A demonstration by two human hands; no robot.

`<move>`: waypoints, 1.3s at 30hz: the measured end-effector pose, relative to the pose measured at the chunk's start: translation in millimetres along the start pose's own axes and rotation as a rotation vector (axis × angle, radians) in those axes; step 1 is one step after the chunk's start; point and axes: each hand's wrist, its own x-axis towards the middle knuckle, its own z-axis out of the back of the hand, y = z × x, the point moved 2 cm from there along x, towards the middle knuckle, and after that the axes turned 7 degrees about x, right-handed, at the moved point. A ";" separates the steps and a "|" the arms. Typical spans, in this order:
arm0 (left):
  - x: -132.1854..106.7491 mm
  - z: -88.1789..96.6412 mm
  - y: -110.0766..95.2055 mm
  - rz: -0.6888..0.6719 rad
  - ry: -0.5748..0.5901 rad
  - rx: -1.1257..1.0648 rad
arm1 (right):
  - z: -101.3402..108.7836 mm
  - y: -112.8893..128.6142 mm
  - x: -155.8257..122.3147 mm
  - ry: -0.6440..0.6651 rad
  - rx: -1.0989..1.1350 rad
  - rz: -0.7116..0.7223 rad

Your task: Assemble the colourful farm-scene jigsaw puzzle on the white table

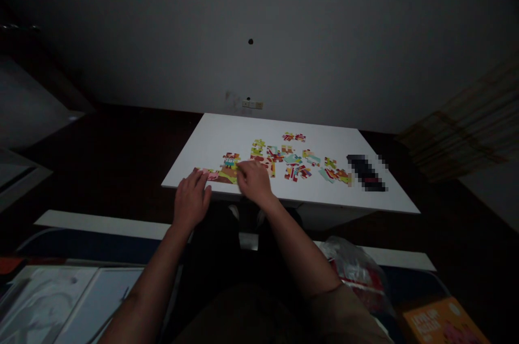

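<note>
On the white table (pixel 231 127), a joined strip of jigsaw puzzle (pixel 225 175) lies near the front edge. My left hand (pixel 192 199) rests at the strip's left end, its fingers stretched out over the pieces and table edge. Bent over the right part of the strip, my right hand (pixel 256 179) has its fingertips together at a puzzle piece, mostly hidden beneath them. A figure in blue and red shows on an upright joined section (pixel 231 159) between the hands. Loose puzzle pieces (pixel 292 159) are scattered to the right, some overlapping.
A dark pixelated object (pixel 367 173) lies at the table's right. Below, by my legs, are a clear plastic bag (pixel 357 268), an orange box (pixel 444 322) and an open book (pixel 77 301). A wall with a socket (pixel 252 104) stands behind the table.
</note>
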 end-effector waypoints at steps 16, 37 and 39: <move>-13.4 -12.9 -3.0 0.031 -0.032 -0.012 | 47.6 -120.2 -9.7 -0.209 -0.263 -0.412; -14.6 -16.8 -2.8 0.034 -0.071 -0.012 | 47.7 -122.1 -15.3 -0.237 -0.181 -0.359; -14.7 -17.0 -2.8 0.035 -0.069 -0.013 | 48.0 -121.6 -15.6 -0.242 -0.178 -0.352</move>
